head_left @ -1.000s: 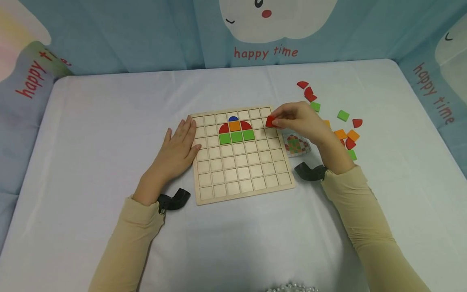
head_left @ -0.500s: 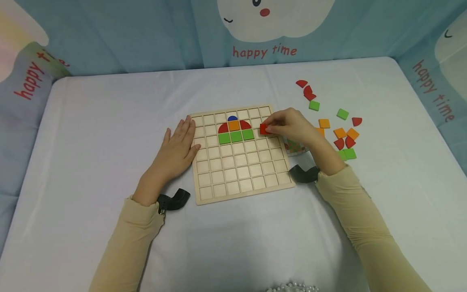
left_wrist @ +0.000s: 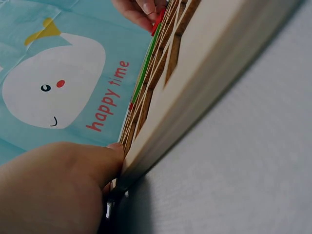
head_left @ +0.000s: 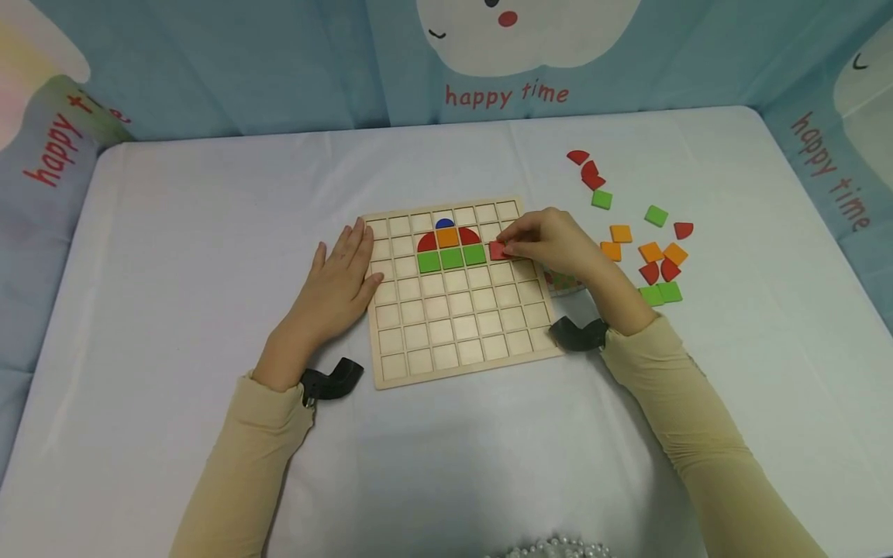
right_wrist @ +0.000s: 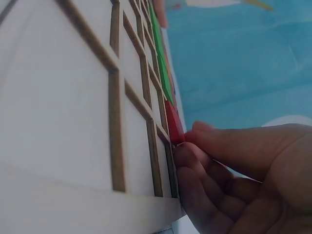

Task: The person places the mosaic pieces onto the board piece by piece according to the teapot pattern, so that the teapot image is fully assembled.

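Note:
A wooden grid board [head_left: 460,329] lies on the white-covered table. My right hand [head_left: 558,246] pinches a red tile [head_left: 498,250] between thumb and fingers at the cell just right of a row of green tiles [head_left: 452,258]. In the right wrist view the red tile [right_wrist: 174,124] sits at the grid, tilted, its near end at the fingertips. Above the green row are an orange square [head_left: 447,238], a red quarter-round piece on either side and a blue half-round piece [head_left: 445,223]. My left hand [head_left: 335,283] rests with straight fingers on the board's left edge.
Loose red quarter-rounds [head_left: 684,230], orange squares [head_left: 621,233] and green squares [head_left: 670,291] lie scattered right of the board. A patterned picture card [head_left: 563,282] shows partly beneath the right hand. Beyond the table's far edge hangs a blue printed curtain [head_left: 279,70].
My right hand has carried the red tile left and slightly down from the board's right side to the cell beside the green row. The left hand has stayed put.

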